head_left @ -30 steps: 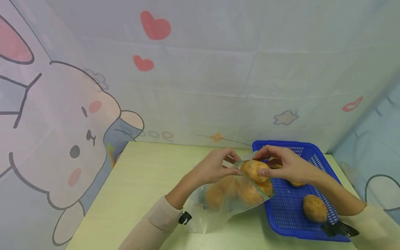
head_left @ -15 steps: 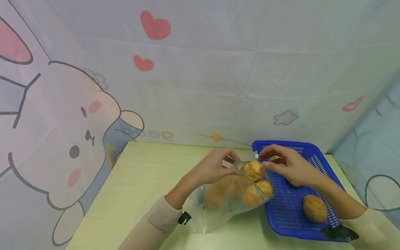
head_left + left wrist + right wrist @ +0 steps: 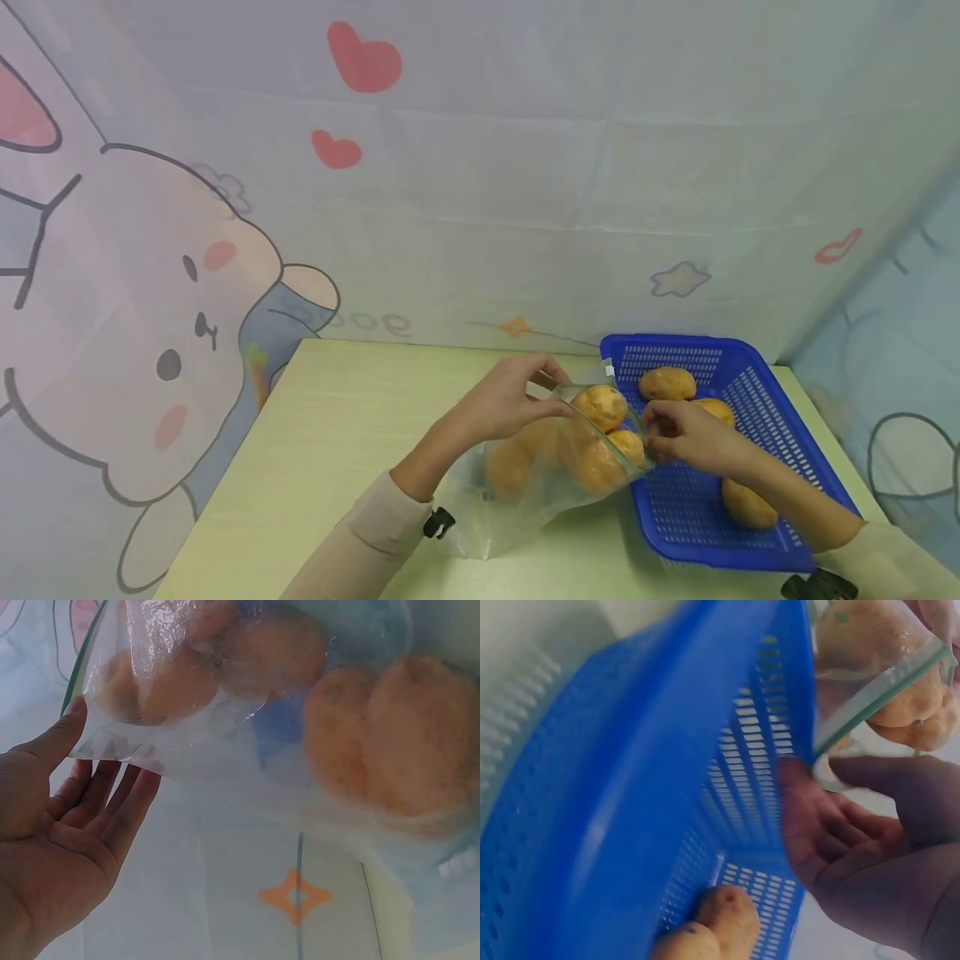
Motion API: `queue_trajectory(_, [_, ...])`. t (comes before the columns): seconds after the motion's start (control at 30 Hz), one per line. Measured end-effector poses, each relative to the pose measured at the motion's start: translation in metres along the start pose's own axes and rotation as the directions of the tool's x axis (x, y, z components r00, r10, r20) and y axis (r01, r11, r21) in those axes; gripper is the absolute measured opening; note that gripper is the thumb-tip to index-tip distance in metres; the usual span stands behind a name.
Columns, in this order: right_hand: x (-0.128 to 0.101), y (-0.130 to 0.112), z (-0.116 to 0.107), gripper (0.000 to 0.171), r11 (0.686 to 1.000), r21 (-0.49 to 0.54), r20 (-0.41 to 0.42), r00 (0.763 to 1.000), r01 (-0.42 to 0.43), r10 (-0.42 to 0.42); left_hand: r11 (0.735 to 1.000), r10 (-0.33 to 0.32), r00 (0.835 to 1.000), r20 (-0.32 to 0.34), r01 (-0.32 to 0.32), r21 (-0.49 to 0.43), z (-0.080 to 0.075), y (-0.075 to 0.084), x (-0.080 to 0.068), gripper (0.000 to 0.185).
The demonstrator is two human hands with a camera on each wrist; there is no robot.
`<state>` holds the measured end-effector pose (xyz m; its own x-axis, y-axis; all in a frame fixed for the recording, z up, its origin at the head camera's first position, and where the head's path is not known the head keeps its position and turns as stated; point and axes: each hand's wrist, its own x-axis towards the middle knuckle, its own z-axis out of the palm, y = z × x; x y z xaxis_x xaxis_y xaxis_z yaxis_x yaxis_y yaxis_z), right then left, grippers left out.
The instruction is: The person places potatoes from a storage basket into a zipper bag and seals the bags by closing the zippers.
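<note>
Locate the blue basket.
In the head view, the blue basket stands at the right end of the table, immediately right of the clear bag holding potatoes.

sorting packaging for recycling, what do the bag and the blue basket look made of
The bag looks like thin plastic film, slightly milky with a shine: potatoes show through it and it creases with glossy highlights. The basket is probably moulded rigid plastic, smooth with a soft sheen, judging by its even colour and regular slots; which plastic, I can't tell.
</note>
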<state>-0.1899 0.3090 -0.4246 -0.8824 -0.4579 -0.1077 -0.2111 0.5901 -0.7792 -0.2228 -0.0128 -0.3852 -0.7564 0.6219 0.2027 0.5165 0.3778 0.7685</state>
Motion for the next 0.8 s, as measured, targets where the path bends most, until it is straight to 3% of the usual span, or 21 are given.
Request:
queue_trajectory(0.17, [0.001,-0.011,-0.002,0.014,0.988,0.151,-0.104,0.994,-0.016,0.032,0.997,-0.010,0.999,-0.052,0.006,-0.077,-0.011,-0.003,-0.009,0.027])
queue_trajectory(0.33, [0.002,-0.044,-0.022,0.018,0.978,0.209,-0.213,0.975,-0.012,0.058,0.991,-0.049,0.988,-0.148,0.030,-0.133,-0.039,-0.003,-0.020,0.025])
queue_trajectory(0.47, [0.007,-0.087,-0.048,0.020,0.980,0.195,-0.264,0.965,0.038,0.016,0.973,-0.094,0.976,-0.196,0.049,-0.226,-0.066,0.005,-0.028,0.023])
queue_trajectory(0.6, [0.010,-0.126,-0.067,0.016,0.980,0.138,-0.317,0.944,0.142,-0.092,0.928,-0.117,0.968,-0.221,0.028,-0.371,-0.089,0.015,-0.035,0.025])
queue_trajectory(0.7, [0.011,-0.146,-0.071,0.014,0.980,0.097,-0.339,0.932,0.175,-0.133,0.912,-0.106,0.966,-0.236,0.000,-0.411,-0.098,0.021,-0.041,0.026])
queue_trajectory(0.8, [0.011,-0.154,-0.067,0.015,0.987,0.067,-0.334,0.935,0.147,-0.117,0.910,-0.092,0.966,-0.243,-0.018,-0.414,-0.100,0.022,-0.044,0.026])
